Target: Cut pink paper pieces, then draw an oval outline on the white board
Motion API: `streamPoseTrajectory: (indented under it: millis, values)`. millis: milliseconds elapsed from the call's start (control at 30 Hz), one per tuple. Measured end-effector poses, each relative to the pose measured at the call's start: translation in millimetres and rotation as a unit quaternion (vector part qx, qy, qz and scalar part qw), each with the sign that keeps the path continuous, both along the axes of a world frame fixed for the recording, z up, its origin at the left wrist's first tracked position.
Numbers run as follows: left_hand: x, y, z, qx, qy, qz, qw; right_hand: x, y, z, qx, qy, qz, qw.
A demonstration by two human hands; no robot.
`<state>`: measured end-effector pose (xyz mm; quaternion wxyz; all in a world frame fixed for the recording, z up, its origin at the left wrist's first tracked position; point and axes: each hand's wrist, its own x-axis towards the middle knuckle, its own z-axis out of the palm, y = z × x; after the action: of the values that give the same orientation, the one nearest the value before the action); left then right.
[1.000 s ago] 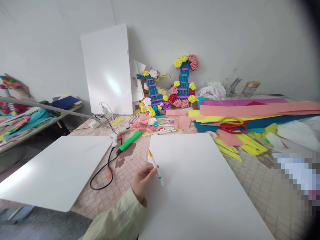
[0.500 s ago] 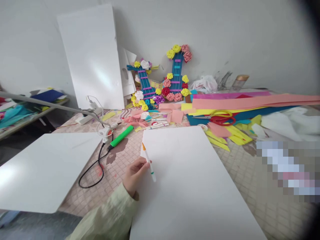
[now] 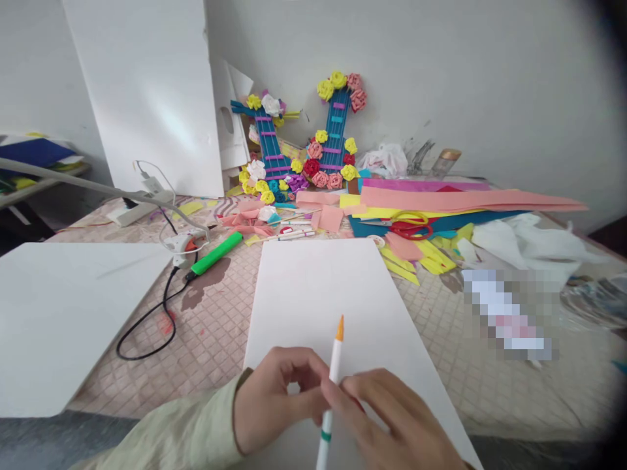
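Note:
A white marker pen (image 3: 336,358) with an orange tip and a green band stands tilted over a white board (image 3: 323,281), its orange end pointing away from me. My left hand (image 3: 272,398) is closed in a pinch at the pen's middle, thumb and forefinger meeting beside the barrel. From the right, my right hand (image 3: 396,418) also has its fingers closed about the same stretch of barrel. Part of the pen's middle is covered by fingers, and its lower end runs out of view at the bottom.
A green stick-shaped tool (image 3: 217,253) with a black cable lies on the left, near a power strip (image 3: 142,202) and another white board (image 3: 73,313). Scissors (image 3: 411,225), paper strips (image 3: 470,199) and flowered guitar shapes (image 3: 337,130) fill the back. A blurred-out item (image 3: 504,313) lies right.
My right hand has come into view and closed on the pen. My left hand has moved right and nearer to me with it. The view has shifted slightly.

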<state>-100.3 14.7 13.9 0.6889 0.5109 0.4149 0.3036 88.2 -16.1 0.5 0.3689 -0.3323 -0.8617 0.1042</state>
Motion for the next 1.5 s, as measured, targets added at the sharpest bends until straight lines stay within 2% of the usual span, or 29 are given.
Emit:
streamPoseTrajectory:
  millis: [100,233,400,467,567,633,700,767,900,967,1067,1133,1200,1367,1500]
  values:
    - [5.1,-2.0,-2.4,0.051,0.082,-0.002,0.995,-8.9,14.6,6.5,0.001,-0.068,0.024,0.997]
    - [5.1,-2.0,-7.5,0.197,0.207,0.021,0.958,-15.0,13.5,-4.2,-0.006,-0.050,-0.040,0.998]
    - [-9.7,-13.2,-12.0,0.340,0.225,-0.002,0.913,-13.2,11.8,-17.2,-0.045,-0.007,-0.090,0.995]
    - [-20.7,-21.7,-19.1,0.426,0.245,-0.013,0.871,-8.9,10.7,-21.1,-0.071,0.005,-0.104,0.992]
    - [-37.4,-34.8,-38.6,0.544,0.299,-0.062,0.782,-1.2,8.0,-28.8,-0.084,0.021,-0.149,0.985]
    - [-45.4,-41.6,-54.0,0.589,0.353,-0.069,0.724,2.9,7.4,-35.1,-0.077,0.032,-0.184,0.979]
    - [-49.4,-45.9,-66.8,0.612,0.383,-0.078,0.688,5.8,8.3,-41.0,-0.066,0.050,-0.207,0.975]
    - [-50.3,-47.7,-74.6,0.620,0.401,-0.080,0.669,9.0,10.8,-45.6,-0.047,0.071,-0.215,0.973]
    - [-48.1,-46.1,-78.6,0.641,0.405,-0.079,0.648,25.3,19.7,-50.3,-0.020,0.074,-0.254,0.964]
    - [-46.8,-44.5,-79.0,0.643,0.399,-0.072,0.650,38.8,26.1,-52.0,-0.024,0.081,-0.321,0.943]
    - [-44.7,-42.7,-79.5,0.641,0.393,-0.048,0.658,56.3,35.3,-54.8,-0.085,0.105,-0.394,0.909]
    - [-43.2,-42.2,-79.5,0.641,0.393,-0.032,0.658,61.3,39.5,-55.6,-0.141,0.123,-0.393,0.900]
    - [-41.9,-42.0,-78.8,0.643,0.398,-0.022,0.654,61.1,42.2,-54.5,-0.167,0.146,-0.390,0.894]
    - [-40.4,-36.9,-76.6,0.654,0.404,-0.001,0.639,57.3,51.9,-47.0,-0.124,0.206,-0.398,0.885]
    - [-39.5,-24.2,-77.5,0.641,0.419,0.025,0.643,63.4,73.7,-44.1,-0.106,0.216,-0.387,0.890]
